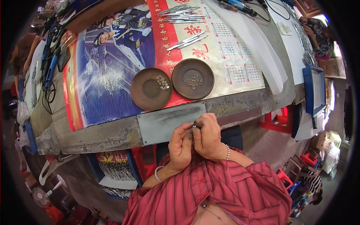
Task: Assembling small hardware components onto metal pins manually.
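A small metal piece (194, 125) sits up between the person's fingertips, just over the near edge of the table and in front of the striped red shirt (168, 198). The left hand (180, 145) and the right hand (209, 138) are drawn together, thumbs and forefingers pinched around it; the fingers cover so much that I cannot tell its exact shape. A pale bangle (158, 174) rings the left wrist, a beaded bracelet (228, 152) the right.

Just beyond the hands lies a flat grey plate (150, 131), streaked with dark smudges, at the edge of the worktable (86, 139). Past it stand two round brown dishes, side by side and touching or nearly so. The left dish (143, 93) holds little shiny metal bits (162, 82) gathered toward its right side; the right dish (204, 87) has slim metal pins (193, 79) strewn in its middle.

Both dishes rest on a big calendar poster (240, 48). Farther up it, slender silvery rods (187, 40) lie in loose bunches, and a scatter of small clear pieces (108, 79) covers part of its blue picture. A sheet of translucent plastic (268, 63) drapes across the right side, with a blue tray (309, 90) beyond. At the far right, another person (321, 37) leans by the tabletop.
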`<state>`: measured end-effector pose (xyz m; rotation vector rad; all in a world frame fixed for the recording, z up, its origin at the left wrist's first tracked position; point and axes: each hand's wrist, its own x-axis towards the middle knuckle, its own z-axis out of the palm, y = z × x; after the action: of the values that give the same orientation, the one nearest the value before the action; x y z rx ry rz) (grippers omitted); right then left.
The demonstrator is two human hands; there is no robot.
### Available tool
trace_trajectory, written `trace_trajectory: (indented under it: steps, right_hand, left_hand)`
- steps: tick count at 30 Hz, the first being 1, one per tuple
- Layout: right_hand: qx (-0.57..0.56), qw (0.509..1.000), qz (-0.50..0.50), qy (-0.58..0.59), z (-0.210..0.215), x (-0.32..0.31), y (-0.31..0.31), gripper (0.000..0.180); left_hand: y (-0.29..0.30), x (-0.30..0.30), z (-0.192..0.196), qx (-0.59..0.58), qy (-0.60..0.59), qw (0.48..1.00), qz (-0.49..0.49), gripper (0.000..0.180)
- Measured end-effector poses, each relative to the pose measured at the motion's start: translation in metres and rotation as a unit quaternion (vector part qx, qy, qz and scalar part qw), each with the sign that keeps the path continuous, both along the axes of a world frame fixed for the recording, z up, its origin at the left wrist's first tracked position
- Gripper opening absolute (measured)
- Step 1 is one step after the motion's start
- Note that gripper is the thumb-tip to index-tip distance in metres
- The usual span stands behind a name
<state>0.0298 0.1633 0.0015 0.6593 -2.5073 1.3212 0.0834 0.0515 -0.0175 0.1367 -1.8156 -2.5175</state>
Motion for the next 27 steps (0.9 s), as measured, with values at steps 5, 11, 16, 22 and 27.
trace_trajectory:
  steps: [5, 11, 16, 22, 27]
  right_hand:
    - [-0.202, 0.884, 0.004, -0.422, 0.016, -0.004, 0.004, 0.020]
    - [-0.200, 0.915, 0.071, -0.343, 0.015, -0.015, 0.022, 0.030]
    - [-0.081, 0.944, 0.072, -0.312, 0.013, -0.013, 0.009, 0.023]
    - [-0.073, 0.935, 0.167, -0.305, 0.017, -0.010, 0.000, 0.031]
    - [0.006, 0.921, 0.285, -0.265, 0.028, -0.005, -0.039, 0.032]
  left_hand:
    - [-0.007, -0.001, 0.002, 0.198, -0.082, 0.975, -0.055, 0.031]
    - [-0.042, -0.008, 0.013, 0.409, -0.140, 0.889, -0.150, 0.041]
    - [-0.070, 0.021, 0.008, 0.298, -0.124, 0.943, -0.085, 0.027]
    - [-0.161, 0.091, -0.003, -0.140, -0.119, 0.956, 0.227, 0.020]
    - [-0.264, 0.201, -0.036, -0.477, -0.200, 0.772, 0.370, 0.018]
